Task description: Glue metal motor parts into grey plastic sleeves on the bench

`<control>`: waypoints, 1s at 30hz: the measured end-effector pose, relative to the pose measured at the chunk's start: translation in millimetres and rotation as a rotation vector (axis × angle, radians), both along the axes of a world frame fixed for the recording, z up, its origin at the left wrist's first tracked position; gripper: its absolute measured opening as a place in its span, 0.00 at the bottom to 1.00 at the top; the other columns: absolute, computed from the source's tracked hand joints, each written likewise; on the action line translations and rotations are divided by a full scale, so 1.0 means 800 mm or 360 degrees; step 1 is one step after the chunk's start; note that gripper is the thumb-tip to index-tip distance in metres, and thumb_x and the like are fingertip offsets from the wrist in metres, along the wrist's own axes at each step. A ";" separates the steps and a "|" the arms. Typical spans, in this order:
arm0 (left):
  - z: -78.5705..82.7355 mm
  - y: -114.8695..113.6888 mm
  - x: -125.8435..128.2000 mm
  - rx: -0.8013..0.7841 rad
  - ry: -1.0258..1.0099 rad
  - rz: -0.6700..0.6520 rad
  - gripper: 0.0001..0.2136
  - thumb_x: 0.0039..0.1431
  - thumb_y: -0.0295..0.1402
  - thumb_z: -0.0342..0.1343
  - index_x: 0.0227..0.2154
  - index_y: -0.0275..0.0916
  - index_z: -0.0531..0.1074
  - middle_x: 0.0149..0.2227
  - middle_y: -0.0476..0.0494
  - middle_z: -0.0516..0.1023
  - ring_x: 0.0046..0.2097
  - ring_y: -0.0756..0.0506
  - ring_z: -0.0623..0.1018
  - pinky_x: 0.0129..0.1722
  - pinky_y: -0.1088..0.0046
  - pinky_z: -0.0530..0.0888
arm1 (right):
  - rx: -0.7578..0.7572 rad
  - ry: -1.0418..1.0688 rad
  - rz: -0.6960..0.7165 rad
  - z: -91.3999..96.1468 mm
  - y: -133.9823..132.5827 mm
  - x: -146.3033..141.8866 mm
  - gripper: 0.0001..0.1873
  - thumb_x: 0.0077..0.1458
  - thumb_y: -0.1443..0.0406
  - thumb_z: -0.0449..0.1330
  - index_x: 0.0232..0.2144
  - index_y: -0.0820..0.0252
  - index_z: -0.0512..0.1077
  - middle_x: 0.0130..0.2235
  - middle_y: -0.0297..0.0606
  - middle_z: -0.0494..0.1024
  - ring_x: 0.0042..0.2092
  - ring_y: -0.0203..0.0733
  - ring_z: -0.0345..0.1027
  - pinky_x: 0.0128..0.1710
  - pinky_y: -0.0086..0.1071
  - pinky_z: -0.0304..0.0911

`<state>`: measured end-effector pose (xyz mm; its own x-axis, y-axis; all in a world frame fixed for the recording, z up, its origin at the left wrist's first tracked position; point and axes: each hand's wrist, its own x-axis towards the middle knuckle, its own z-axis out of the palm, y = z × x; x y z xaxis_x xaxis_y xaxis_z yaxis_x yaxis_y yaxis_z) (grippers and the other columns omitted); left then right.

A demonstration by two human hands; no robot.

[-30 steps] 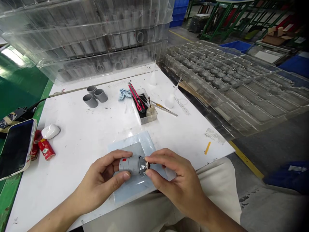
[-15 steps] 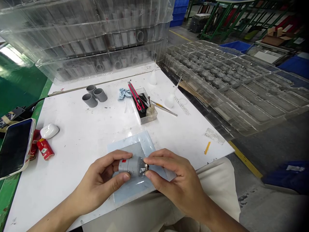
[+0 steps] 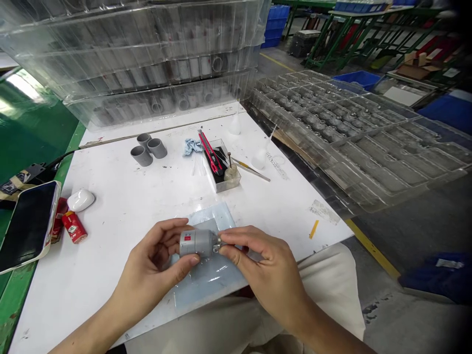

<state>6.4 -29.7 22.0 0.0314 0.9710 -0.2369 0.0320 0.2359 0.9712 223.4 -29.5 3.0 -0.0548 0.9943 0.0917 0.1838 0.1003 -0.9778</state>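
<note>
— Grip of the left hand (image 3: 153,271): how is it made?

— A grey cylindrical housing (image 3: 197,243) is grasped by the curled fingers and thumb. Its red-marked body seems to be supported from this side, so that the other end is left free.

— And the right hand (image 3: 266,265)?

— It is closed also, with the thumb and fingers set around the metal end (image 3: 220,244). Small parts are seen there, but their details are too small to be told.

— Where is the housing kept?

— It is held by both hands over a clear plastic sheet (image 3: 217,280), and whether the sheet is touched cannot be told. The sheet is probably laid there to protect the white table (image 3: 110,211).

— What is placed farther out?

— Three grey pipe sleeves (image 3: 148,150) are stood together, near a clear box (image 3: 224,184) with a red craft knife (image 3: 209,152), apparently kept within reach. At the left side, a phone (image 3: 27,226) and a white earbud case (image 3: 80,200) are put aside. Stacked clear trays (image 3: 129,64) are set behind the table.
</note>
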 end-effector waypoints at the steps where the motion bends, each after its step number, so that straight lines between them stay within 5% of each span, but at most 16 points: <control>1: 0.003 0.000 0.002 0.0020 0.0050 0.0073 0.20 0.57 0.36 0.75 0.51 0.52 0.79 0.49 0.51 0.85 0.46 0.48 0.82 0.47 0.77 0.81 | -0.0020 0.0020 0.0000 0.001 -0.002 -0.003 0.09 0.64 0.64 0.67 0.44 0.48 0.86 0.48 0.35 0.87 0.51 0.41 0.81 0.56 0.33 0.75; 4: 0.010 0.003 0.003 0.0103 0.0155 0.0218 0.19 0.55 0.37 0.76 0.48 0.48 0.79 0.49 0.49 0.84 0.44 0.47 0.81 0.47 0.73 0.81 | -0.0442 0.0292 0.0162 0.009 -0.006 -0.007 0.17 0.68 0.60 0.64 0.58 0.42 0.80 0.53 0.35 0.85 0.49 0.38 0.82 0.44 0.27 0.77; 7: 0.007 0.011 -0.002 0.0256 0.0236 0.0177 0.19 0.58 0.36 0.74 0.51 0.50 0.79 0.50 0.48 0.82 0.48 0.45 0.81 0.52 0.67 0.80 | -0.1131 0.0746 0.0530 0.021 -0.005 -0.003 0.32 0.69 0.55 0.62 0.72 0.43 0.63 0.42 0.39 0.88 0.29 0.34 0.80 0.20 0.20 0.64; 9: 0.000 0.018 -0.007 0.0414 0.0333 0.0005 0.19 0.61 0.33 0.71 0.54 0.55 0.79 0.52 0.50 0.80 0.52 0.44 0.79 0.55 0.67 0.78 | -0.1439 0.0983 0.0716 0.026 -0.002 0.000 0.36 0.69 0.55 0.61 0.74 0.50 0.57 0.36 0.40 0.87 0.21 0.33 0.75 0.15 0.19 0.58; 12: -0.010 0.026 -0.010 0.0636 0.0503 -0.0323 0.23 0.64 0.28 0.67 0.58 0.61 0.76 0.54 0.52 0.78 0.55 0.45 0.78 0.55 0.69 0.77 | -0.1575 0.1119 0.0767 0.028 0.003 0.005 0.33 0.69 0.56 0.59 0.71 0.58 0.62 0.34 0.42 0.86 0.17 0.30 0.69 0.12 0.18 0.55; 15: -0.019 0.029 -0.010 0.0721 0.0636 -0.0456 0.28 0.63 0.26 0.65 0.61 0.62 0.72 0.52 0.53 0.78 0.53 0.46 0.79 0.52 0.70 0.77 | -0.1548 0.0910 0.0777 0.031 0.007 0.015 0.33 0.69 0.53 0.59 0.70 0.60 0.62 0.35 0.43 0.87 0.16 0.30 0.67 0.12 0.20 0.56; 18: -0.024 0.027 -0.008 0.0666 0.0671 -0.0401 0.29 0.62 0.28 0.66 0.63 0.60 0.68 0.50 0.53 0.80 0.51 0.45 0.81 0.51 0.68 0.78 | -0.1209 0.0361 0.0520 0.039 0.023 0.031 0.34 0.68 0.50 0.61 0.69 0.57 0.64 0.35 0.40 0.87 0.21 0.31 0.71 0.19 0.23 0.62; 23: -0.026 0.028 -0.008 0.0517 0.0578 -0.0417 0.17 0.63 0.30 0.65 0.52 0.54 0.72 0.50 0.54 0.81 0.51 0.45 0.81 0.51 0.67 0.78 | 0.0116 -0.0468 -0.0247 0.052 0.095 0.037 0.21 0.65 0.52 0.65 0.55 0.56 0.79 0.31 0.32 0.82 0.28 0.34 0.71 0.31 0.30 0.65; 30: -0.025 0.031 -0.007 0.0440 0.0464 -0.0432 0.17 0.64 0.31 0.64 0.53 0.55 0.72 0.51 0.54 0.81 0.54 0.44 0.80 0.54 0.65 0.77 | 0.0680 -0.0849 -0.0245 0.065 0.157 0.026 0.07 0.64 0.61 0.67 0.39 0.57 0.85 0.35 0.35 0.85 0.36 0.40 0.76 0.39 0.35 0.67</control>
